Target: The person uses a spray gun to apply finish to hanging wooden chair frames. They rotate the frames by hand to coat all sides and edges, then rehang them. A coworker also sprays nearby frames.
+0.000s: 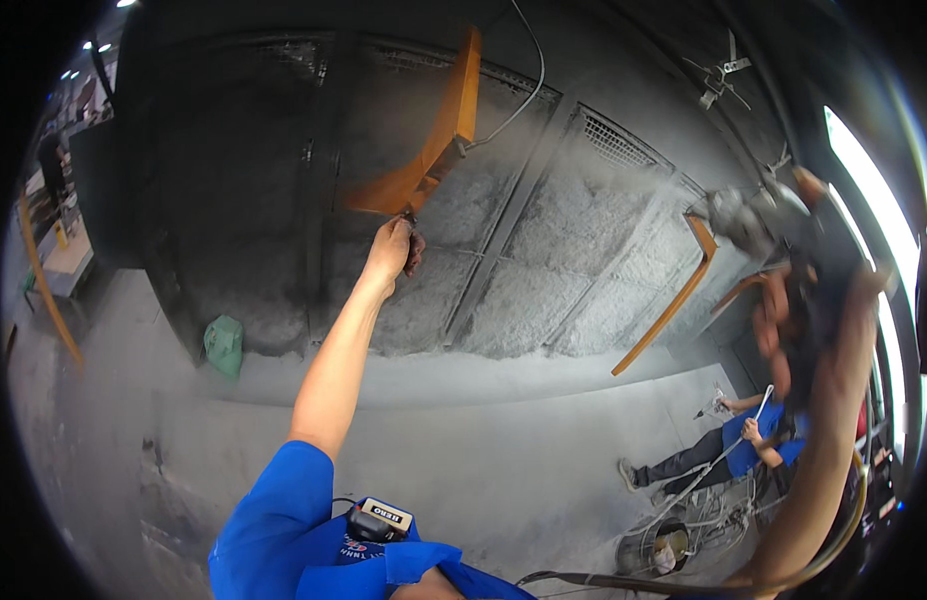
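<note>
A curved orange-brown wooden piece (452, 115) hangs in front of me from a thin wire. At its lower end my left hand (392, 252) is closed, its fingers wrapped round a small dark part of it that they mostly hide. Raised on the right, my right hand (774, 325) is smeared by motion but curls round a spray gun (742, 220), whose grey metal head faces the wooden piece. Pale mist hangs in the air between gun and wall. A hose (839, 545) curves below my right forearm.
Dust-coated filter panels (594, 225) line the booth wall. Another bent wooden piece (674, 300) hangs at right. A co-worker in blue (749, 440) holds a spray gun at lower right, beside a bucket (656, 548) and tangled hoses. A green bag (224, 345) lies by the wall.
</note>
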A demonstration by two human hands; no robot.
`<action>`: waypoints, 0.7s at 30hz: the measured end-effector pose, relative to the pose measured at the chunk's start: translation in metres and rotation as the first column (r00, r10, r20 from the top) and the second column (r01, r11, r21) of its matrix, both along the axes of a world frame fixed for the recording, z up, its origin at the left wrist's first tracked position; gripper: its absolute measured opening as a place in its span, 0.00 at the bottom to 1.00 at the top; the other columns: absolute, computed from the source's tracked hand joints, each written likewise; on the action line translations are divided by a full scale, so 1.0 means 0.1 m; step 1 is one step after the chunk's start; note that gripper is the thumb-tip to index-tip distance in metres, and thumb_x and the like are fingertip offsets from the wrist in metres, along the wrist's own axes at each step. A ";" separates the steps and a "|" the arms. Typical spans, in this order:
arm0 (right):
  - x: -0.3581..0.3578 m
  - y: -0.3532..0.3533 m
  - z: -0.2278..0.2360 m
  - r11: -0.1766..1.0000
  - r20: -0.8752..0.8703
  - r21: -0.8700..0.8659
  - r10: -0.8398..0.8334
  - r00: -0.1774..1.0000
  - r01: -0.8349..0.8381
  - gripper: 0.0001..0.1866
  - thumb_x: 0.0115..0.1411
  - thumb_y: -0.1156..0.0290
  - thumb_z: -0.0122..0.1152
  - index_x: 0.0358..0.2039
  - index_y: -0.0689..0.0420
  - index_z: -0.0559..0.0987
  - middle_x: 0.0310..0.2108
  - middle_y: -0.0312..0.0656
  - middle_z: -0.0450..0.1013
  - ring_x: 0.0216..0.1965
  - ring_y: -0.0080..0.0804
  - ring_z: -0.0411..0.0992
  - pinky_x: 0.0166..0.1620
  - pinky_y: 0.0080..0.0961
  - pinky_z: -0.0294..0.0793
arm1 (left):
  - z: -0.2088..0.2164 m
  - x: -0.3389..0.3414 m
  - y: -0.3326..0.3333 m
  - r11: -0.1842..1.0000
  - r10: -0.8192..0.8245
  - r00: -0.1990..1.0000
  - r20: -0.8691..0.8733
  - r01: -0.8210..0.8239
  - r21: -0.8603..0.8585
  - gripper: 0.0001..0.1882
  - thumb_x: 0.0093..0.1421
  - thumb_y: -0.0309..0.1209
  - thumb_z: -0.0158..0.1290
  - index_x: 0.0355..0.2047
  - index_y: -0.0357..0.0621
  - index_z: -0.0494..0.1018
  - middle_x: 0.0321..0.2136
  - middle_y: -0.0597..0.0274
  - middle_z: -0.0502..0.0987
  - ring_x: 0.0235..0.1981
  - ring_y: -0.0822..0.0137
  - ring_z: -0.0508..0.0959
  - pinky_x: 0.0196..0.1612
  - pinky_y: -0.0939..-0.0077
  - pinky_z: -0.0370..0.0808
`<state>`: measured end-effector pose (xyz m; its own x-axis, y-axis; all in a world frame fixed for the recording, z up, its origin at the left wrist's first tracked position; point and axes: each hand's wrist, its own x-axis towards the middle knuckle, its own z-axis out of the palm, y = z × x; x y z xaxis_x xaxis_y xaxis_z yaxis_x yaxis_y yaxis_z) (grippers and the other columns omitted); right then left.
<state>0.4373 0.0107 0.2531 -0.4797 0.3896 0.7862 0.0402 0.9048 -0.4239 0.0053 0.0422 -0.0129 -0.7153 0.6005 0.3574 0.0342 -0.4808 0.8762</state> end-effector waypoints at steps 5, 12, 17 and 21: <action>0.67 -0.04 -0.47 0.907 -0.184 -0.359 0.164 0.969 -0.221 0.70 0.36 0.14 0.54 0.66 0.61 0.62 0.24 0.49 0.76 0.13 0.26 0.71 0.11 0.14 0.65 | 0.06 0.24 -0.08 0.998 0.041 0.998 -0.052 -0.044 -0.041 0.17 0.74 0.39 0.36 0.32 0.44 0.68 0.18 0.70 0.68 0.17 0.76 0.68 0.17 0.76 0.66; 1.00 0.46 -1.80 0.947 -0.204 -0.207 0.205 0.957 -0.247 0.50 0.52 0.27 0.62 0.60 0.58 0.71 0.27 0.52 0.79 0.17 0.30 0.76 0.17 0.19 0.71 | 0.64 0.63 -0.49 0.564 0.348 0.410 -0.843 -0.810 -0.162 0.25 0.67 0.49 0.55 0.30 0.34 0.77 0.22 0.45 0.80 0.25 0.49 0.83 0.31 0.54 0.77; 0.61 0.45 -2.79 0.955 -0.036 0.151 0.264 0.964 -0.256 0.43 0.60 0.32 0.57 0.61 0.58 0.72 0.28 0.47 0.80 0.20 0.28 0.77 0.19 0.19 0.71 | 1.63 0.67 -0.85 0.698 0.366 -0.230 -0.902 -0.574 0.429 0.26 0.64 0.43 0.59 0.57 0.43 0.74 0.38 0.51 0.82 0.41 0.52 0.82 0.43 0.59 0.77; 0.29 0.33 -3.12 0.892 -0.140 0.294 0.396 0.908 -0.344 0.38 0.55 0.34 0.64 0.54 0.51 0.79 0.28 0.44 0.79 0.23 0.30 0.77 0.20 0.20 0.72 | 2.16 0.80 -0.73 0.741 -0.005 -0.412 -0.911 -0.613 0.273 0.16 0.67 0.42 0.54 0.48 0.47 0.80 0.37 0.54 0.82 0.42 0.52 0.83 0.45 0.61 0.79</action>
<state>0.4668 0.0435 -0.0592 -0.3798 -0.0148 0.9249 -0.3766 0.9158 -0.1400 0.0857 -0.0305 0.2032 0.1679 0.6889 0.7051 0.8711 0.2312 -0.4333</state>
